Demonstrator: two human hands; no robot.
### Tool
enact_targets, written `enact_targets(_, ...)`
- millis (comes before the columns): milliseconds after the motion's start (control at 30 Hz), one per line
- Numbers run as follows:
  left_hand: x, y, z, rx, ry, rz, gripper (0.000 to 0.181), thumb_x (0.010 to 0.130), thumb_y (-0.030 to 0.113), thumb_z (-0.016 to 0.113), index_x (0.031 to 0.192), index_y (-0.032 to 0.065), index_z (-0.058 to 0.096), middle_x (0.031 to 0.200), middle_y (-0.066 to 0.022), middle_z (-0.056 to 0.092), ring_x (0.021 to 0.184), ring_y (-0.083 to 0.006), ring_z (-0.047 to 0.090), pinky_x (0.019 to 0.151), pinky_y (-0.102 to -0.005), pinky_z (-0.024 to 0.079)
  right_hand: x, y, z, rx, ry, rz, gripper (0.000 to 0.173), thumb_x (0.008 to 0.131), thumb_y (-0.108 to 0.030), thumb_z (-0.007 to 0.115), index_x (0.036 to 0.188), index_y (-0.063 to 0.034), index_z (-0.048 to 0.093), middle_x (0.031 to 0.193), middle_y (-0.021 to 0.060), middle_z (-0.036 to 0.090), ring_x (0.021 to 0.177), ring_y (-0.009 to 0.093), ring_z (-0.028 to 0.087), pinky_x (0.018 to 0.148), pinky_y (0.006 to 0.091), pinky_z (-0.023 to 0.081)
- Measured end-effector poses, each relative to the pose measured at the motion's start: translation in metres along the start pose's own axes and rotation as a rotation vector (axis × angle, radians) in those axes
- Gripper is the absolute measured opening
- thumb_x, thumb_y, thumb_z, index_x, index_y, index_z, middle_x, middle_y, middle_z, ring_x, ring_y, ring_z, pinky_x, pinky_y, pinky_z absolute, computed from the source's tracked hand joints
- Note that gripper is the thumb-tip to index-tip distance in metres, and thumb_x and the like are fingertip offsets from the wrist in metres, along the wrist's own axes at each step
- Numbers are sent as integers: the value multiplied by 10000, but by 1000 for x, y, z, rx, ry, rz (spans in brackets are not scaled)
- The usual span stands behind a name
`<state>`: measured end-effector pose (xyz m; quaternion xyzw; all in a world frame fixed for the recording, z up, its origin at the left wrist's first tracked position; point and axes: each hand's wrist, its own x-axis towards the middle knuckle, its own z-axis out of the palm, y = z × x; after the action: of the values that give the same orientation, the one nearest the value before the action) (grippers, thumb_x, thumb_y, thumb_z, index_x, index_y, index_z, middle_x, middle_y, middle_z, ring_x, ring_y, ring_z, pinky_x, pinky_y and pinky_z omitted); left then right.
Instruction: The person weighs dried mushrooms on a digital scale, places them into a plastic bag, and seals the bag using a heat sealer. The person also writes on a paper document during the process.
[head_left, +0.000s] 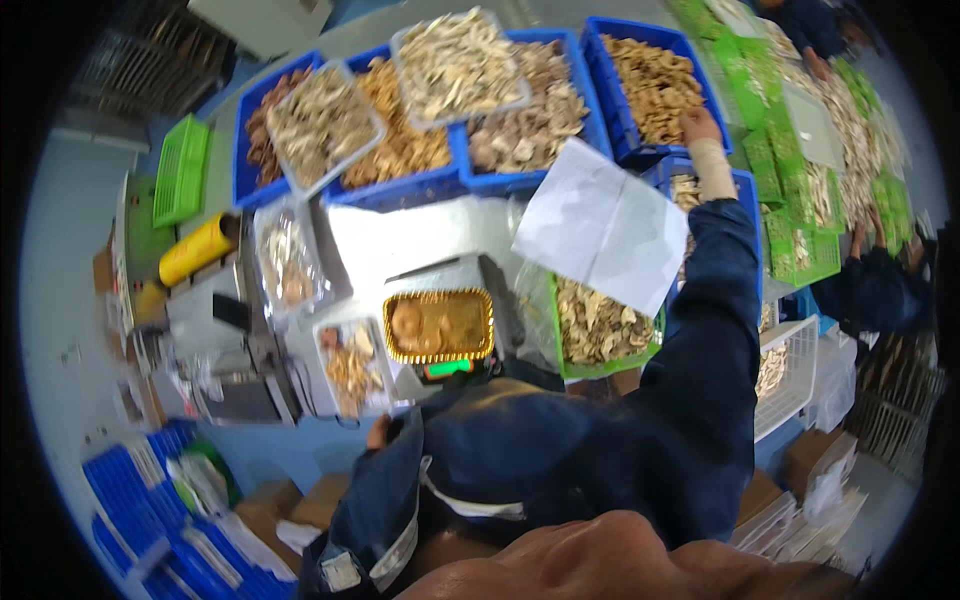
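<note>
My right hand reaches into the blue crate of brown dried mushroom pieces at the upper right; its fingertips are hidden, so I cannot tell what they hold. Near my body, my left hand shows only in part below a clear tray of mixed dried pieces. A gold tray with a few round pale-brown pieces rests on a scale whose green display is lit. White paper sheets lie partly over a green basket of dried mushroom slices.
Further blue crates of dried mushrooms stand along the back, two clear trays resting on them. At left are a packed clear tray, a yellow roll and a sealing machine. Green baskets and co-workers' hands are at right.
</note>
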<state>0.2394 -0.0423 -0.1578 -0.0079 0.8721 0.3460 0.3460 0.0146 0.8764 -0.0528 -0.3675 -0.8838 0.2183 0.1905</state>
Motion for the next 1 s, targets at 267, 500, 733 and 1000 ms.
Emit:
enact_targets(267,23,21,2,86,-30,-150,238,852,135,532,1007,-44,556,1033,-163,582,950,-315,571,864,-318,421,-196,-159,-50,718,-476,-233,192,872,-62,529,1054,-35,585,939,55,626,732,113,605,591,208,482)
enact_targets(500,3,-39,21,-1359,143,-440,426,895,179,510,1225,-74,418,1204,-162,534,1114,-253,531,945,-307,416,-241,-198,-28,616,-468,-260,227,858,-119,559,1076,-66,589,902,22,638,724,88,605,571,213,478)
enact_targets(733,-12,-39,15,-1175,102,-478,422,860,316,518,1088,-36,564,1051,-131,624,928,-250,590,882,-332,438,-77,-83,-49,374,-89,44,322,813,-133,588,1127,-58,580,836,95,647,629,136,625,494,255,496)
enact_targets(1000,-4,-31,10,-166,80,-190,365,883,299,508,1093,7,567,1051,-139,618,1006,-263,561,906,-353,411,9,15,-25,-106,12,-17,338,775,-107,559,1109,-79,607,946,124,666,794,208,649,697,322,514)
